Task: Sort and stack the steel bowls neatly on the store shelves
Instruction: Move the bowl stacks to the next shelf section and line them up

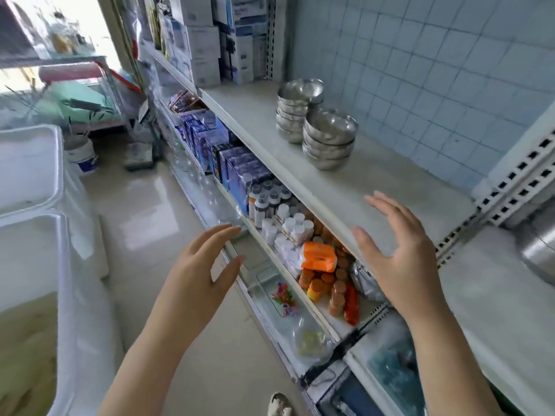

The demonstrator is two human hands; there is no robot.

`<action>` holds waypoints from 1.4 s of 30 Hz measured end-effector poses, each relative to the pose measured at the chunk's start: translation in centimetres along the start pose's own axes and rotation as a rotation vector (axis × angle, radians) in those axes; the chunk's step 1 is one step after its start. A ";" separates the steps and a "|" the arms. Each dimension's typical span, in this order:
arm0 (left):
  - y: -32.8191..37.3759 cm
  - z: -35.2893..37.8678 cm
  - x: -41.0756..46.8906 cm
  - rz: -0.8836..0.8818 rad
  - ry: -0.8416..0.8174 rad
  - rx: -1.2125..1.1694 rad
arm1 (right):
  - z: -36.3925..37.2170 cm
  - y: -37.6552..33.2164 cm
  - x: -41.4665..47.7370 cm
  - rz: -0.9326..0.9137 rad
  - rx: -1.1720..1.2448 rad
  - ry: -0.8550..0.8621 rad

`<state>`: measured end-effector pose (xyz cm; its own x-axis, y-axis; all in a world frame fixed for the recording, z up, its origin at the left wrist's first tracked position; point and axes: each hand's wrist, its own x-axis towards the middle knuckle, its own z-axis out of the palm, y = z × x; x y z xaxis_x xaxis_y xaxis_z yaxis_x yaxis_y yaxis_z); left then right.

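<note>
Two stacks of steel bowls stand on the white upper shelf point(375, 187). The near stack point(329, 139) is lower and wider; the far stack point(295, 109) is taller and stands just behind it to the left. My left hand point(201, 271) hovers open over the aisle, in front of the lower shelves, holding nothing. My right hand point(396, 256) is open with fingers spread, over the front edge of the upper shelf, well short of the bowls. A larger steel vessel point(537, 250) shows partly at the right edge on the neighbouring shelf.
White boxes point(207, 40) stand at the far end of the upper shelf. The shelf below point(288, 235) holds blue cartons, white bottles and orange packets. White foam boxes point(30, 205) line the left side of the aisle. A perforated upright point(510, 181) divides the shelves at right.
</note>
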<state>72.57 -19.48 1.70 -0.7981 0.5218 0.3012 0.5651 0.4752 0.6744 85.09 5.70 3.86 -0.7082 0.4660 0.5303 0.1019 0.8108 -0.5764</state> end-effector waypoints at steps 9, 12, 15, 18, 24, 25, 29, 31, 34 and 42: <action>-9.6 -3.0 13.3 -0.062 0.047 -0.062 | 12.0 -1.9 13.9 0.033 0.059 -0.096; -13.3 -4.1 19.4 -0.050 -0.010 -0.070 | 15.5 -2.4 17.3 0.085 0.061 -0.036; -16.3 -4.5 25.9 0.004 -0.122 -0.051 | 18.1 -2.8 19.9 0.187 0.063 0.072; -17.7 -3.2 32.5 0.111 -0.267 -0.083 | 19.4 -3.6 22.1 0.253 0.037 0.148; -14.3 5.1 42.5 0.247 -0.540 -0.258 | 18.7 -3.1 26.0 0.363 -0.031 0.259; -13.7 6.9 43.6 0.255 -0.574 -0.295 | 18.6 -2.8 26.6 0.368 -0.048 0.277; -12.3 12.5 46.9 0.178 -0.666 -0.402 | 18.2 -1.6 29.0 0.415 -0.110 0.266; -12.7 14.5 48.2 0.184 -0.672 -0.507 | 18.3 -1.4 30.1 0.443 -0.179 0.243; -13.8 16.2 50.0 0.250 -0.735 -0.596 | 18.9 -0.8 31.9 0.481 -0.218 0.177; -15.1 15.1 54.0 0.347 -0.900 -0.694 | 22.2 -0.8 35.3 0.599 -0.250 0.100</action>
<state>24.05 12.23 -2.38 -0.0340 0.9888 0.1452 0.2670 -0.1310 0.9548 44.47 13.62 9.29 -0.4115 0.8832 0.2251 0.6260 0.4534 -0.6345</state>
